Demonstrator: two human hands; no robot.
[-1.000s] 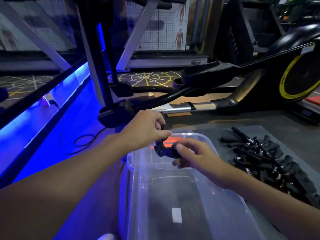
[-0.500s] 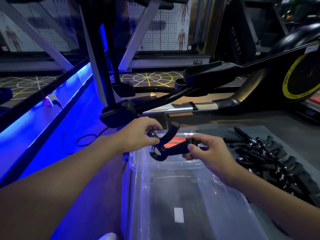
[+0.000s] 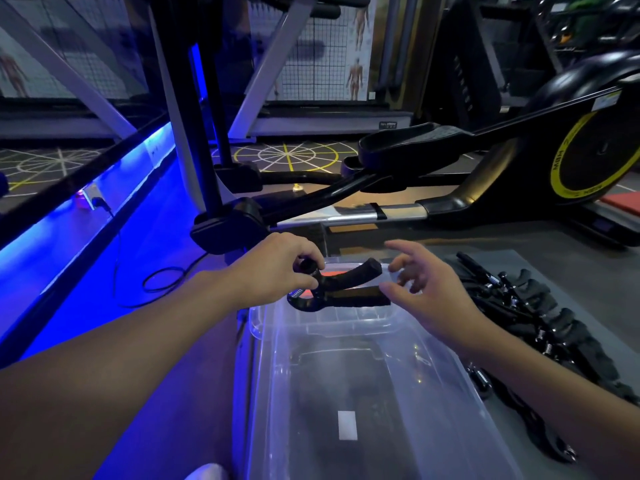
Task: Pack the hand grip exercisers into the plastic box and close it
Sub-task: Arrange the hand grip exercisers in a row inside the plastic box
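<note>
Head view: left hand [image 3: 277,270] pinched exerciser [image 3: 349,276] hinge over box [image 3: 260,355]; handles pointed right toward empty, spread right hand [image 3: 434,292].

A hand grip exerciser [image 3: 341,289] is held over the far end of the plastic box [image 3: 273,375], gripped at its left end by the left hand [image 3: 277,273], while the right hand [image 3: 427,289] is placed just beside its handle ends on the right. A pile of exercisers [image 3: 540,313] is laid on a mat [image 3: 561,268] right of the box. An elliptical machine [image 3: 502,188] is set behind the box, and a cable [image 3: 161,282] is coiled on the floor [image 3: 166,341] to its left.
</note>
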